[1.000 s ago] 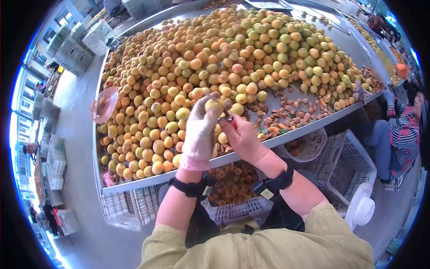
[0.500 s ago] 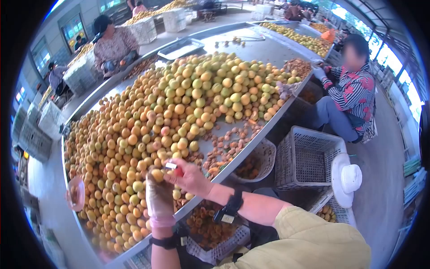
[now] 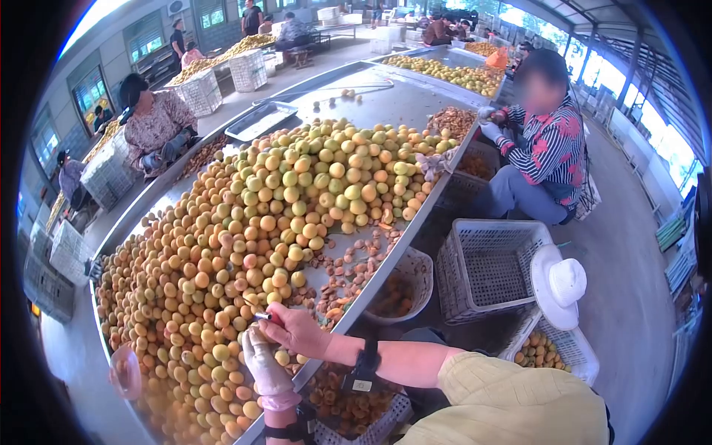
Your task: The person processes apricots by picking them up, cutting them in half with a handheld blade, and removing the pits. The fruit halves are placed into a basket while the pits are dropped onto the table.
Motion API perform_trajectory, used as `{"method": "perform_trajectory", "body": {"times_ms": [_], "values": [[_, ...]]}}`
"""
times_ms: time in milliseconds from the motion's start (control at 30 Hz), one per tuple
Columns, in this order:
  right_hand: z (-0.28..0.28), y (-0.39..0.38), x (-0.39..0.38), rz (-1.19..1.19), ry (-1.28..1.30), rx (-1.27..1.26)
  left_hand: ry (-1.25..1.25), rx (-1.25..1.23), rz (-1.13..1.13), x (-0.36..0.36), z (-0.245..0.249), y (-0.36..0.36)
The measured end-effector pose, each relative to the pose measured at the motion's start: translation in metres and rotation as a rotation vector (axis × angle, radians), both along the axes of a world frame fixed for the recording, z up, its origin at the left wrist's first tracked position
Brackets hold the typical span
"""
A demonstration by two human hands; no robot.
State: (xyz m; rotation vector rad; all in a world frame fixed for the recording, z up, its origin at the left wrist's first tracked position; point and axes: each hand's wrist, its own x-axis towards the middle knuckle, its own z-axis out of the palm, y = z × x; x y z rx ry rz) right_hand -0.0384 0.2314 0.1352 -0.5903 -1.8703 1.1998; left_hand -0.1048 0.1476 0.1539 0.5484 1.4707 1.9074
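1. Head view, lower centre of the frame: the right hand (image 3: 302,331) is closed on a red-handled tool (image 3: 275,319), its metal end toward the gloved left hand (image 3: 268,368). The left hand's fingers are bent just below that end; an apricot may sit within them, but the view is too small and soft there, so I cannot tell what they grip.
2. The apricots (image 3: 221,352) should be light and firm yet yielding, easily bruised, and slippery where cut. Each is best taken lightly round its middle with the fingertips.
3. The tool should be light and stiff, best held by its red part, clear of the metal.
4. The apricots are round, yellow to orange, some greenish toward upper centre. They lie heaped on the metal table (image 3: 404,90), from lower left to the centre of the frame.
5. Right of the heap's lower part lie brown pits (image 3: 348,259), small and rough-looking.
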Motion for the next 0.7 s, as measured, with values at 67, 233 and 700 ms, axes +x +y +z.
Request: {"method": "perform_trajectory", "body": {"times_ms": [67, 233, 700], "values": [[0.001, -0.001, 0.0, 0.048, -0.01, -0.164, 0.029, -0.009, 0.012, 0.0, 0.001, 0.0], [0.001, -0.004, -0.002, 0.032, 0.026, -0.197, 0.103, -0.047, 0.039, -0.001, 0.008, 0.001], [-0.005, 0.008, 0.018, 0.144, 0.002, -0.297, 0.2, -0.039, -0.135, -0.005, 0.003, 0.0]]}}
